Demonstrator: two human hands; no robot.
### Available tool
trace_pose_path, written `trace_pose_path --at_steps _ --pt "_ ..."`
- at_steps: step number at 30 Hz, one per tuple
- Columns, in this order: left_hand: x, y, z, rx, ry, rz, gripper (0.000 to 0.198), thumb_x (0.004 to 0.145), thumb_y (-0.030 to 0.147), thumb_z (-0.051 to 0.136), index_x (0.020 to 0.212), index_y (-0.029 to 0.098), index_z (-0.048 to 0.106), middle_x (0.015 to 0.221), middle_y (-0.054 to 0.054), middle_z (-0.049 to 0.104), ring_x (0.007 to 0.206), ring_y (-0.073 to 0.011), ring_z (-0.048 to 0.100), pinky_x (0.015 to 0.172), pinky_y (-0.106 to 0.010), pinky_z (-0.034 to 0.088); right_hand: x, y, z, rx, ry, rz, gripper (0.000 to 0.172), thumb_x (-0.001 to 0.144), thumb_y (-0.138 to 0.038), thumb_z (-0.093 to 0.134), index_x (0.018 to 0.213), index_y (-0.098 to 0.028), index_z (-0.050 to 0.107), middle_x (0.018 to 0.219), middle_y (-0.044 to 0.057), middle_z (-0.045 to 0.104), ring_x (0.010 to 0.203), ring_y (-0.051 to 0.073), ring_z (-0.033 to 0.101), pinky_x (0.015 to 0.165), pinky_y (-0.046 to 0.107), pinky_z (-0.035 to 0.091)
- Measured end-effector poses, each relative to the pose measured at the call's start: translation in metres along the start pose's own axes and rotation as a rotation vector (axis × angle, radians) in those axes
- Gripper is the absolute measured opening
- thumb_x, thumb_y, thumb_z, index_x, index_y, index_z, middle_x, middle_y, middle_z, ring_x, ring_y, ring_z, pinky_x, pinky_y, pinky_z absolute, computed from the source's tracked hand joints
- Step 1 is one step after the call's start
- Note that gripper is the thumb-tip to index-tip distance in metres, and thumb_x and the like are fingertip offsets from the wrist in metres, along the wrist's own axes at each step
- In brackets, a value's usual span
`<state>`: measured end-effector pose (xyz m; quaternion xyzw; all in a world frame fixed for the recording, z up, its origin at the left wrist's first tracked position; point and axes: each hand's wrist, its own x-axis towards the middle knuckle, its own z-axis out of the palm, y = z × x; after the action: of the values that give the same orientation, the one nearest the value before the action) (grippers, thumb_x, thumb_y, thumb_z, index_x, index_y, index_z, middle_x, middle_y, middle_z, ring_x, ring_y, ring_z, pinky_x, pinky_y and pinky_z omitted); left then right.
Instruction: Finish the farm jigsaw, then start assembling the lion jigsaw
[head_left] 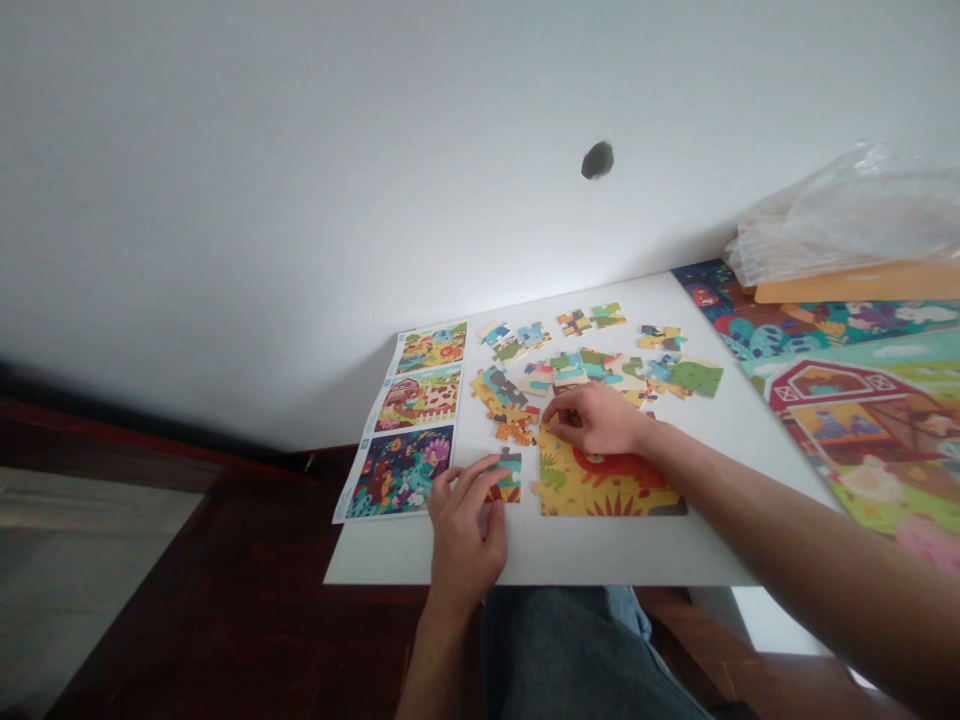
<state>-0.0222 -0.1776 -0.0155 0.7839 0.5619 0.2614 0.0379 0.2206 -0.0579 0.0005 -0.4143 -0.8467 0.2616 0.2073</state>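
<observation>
A: Table (577, 560) room?
B: Narrow open strip along its front edge, below the puzzle section (607, 485). Loose pieces (592, 370) crowd the far side.
A: Grip?
B: Left hand (465, 530) pinches a piece (504, 475) beside the section. Right hand (596, 420) half-curled, fingertips at the section's top edge; hold unclear.

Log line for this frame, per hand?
left hand: on jigsaw piece | right hand: on assembled lion section | nearby: printed picture sheet, loose pieces

A white table (390, 552) holds jigsaw pieces (592, 372); a 3-picture sheet (397, 425); a farm-scene board (862, 420).
</observation>
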Motion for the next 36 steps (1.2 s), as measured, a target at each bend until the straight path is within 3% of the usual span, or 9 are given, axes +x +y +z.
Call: trace_pose_path --at_steps 12,20,29,33,36 --pt "-0.002 0.005 -0.005 -0.074 -0.122 0.011 0.046 0.086 0.018 0.058 0.131 0.024 0.054 0.129 -0.008 0.06 0.117 -0.0278 0.049 0.105 -0.049 0.035 0.001 0.001 0.001 -0.005 0.006 -0.012 0.024 0.081 -0.027 0.058 0.097 -0.022 0.076 0.077 0.002 0.071 0.065 0.014 0.058 0.063 0.024 0.039" --pt "-0.001 0.005 -0.004 -0.115 -0.107 0.019 0.043 0.086 0.021 0.059 0.129 0.024 0.056 0.126 -0.008 0.062 0.122 -0.0283 0.049 0.105 -0.048 0.038 0.001 0.001 0.001 -0.001 -0.005 0.006 0.025 0.082 -0.027 0.058 0.098 -0.022 0.076 0.079 0.002 0.072 0.067 0.014 0.06 0.064 0.024 0.039" --pt "0.003 0.011 -0.004 -0.014 -0.108 0.032 0.033 0.088 0.027 0.061 0.121 0.025 0.062 0.131 -0.008 0.06 0.121 -0.0292 0.049 0.103 -0.05 0.037 -0.001 0.0 -0.001 -0.027 -0.029 -0.02 0.025 0.083 -0.026 0.057 0.1 -0.024 0.075 0.079 0.002 0.072 0.069 0.016 0.061 0.066 0.025 0.04" --pt "0.007 0.018 0.004 -0.032 -0.165 0.039 0.029 0.088 0.029 0.063 0.116 0.027 0.066 0.128 -0.007 0.063 0.118 -0.0294 0.05 0.097 -0.049 0.039 -0.005 0.004 -0.009 -0.096 -0.057 -0.06 0.025 0.082 -0.025 0.059 0.101 -0.025 0.075 0.087 0.004 0.072 0.078 0.018 0.062 0.07 0.027 0.041" --pt "0.017 0.025 0.006 -0.072 -0.211 0.042 0.03 0.087 0.031 0.066 0.116 0.027 0.067 0.126 -0.008 0.062 0.118 -0.0289 0.052 0.096 -0.048 0.04 -0.009 0.008 -0.015 -0.144 -0.068 -0.021 0.027 0.081 -0.024 0.058 0.103 -0.026 0.074 0.087 0.003 0.071 0.073 0.017 0.06 0.067 0.027 0.039"
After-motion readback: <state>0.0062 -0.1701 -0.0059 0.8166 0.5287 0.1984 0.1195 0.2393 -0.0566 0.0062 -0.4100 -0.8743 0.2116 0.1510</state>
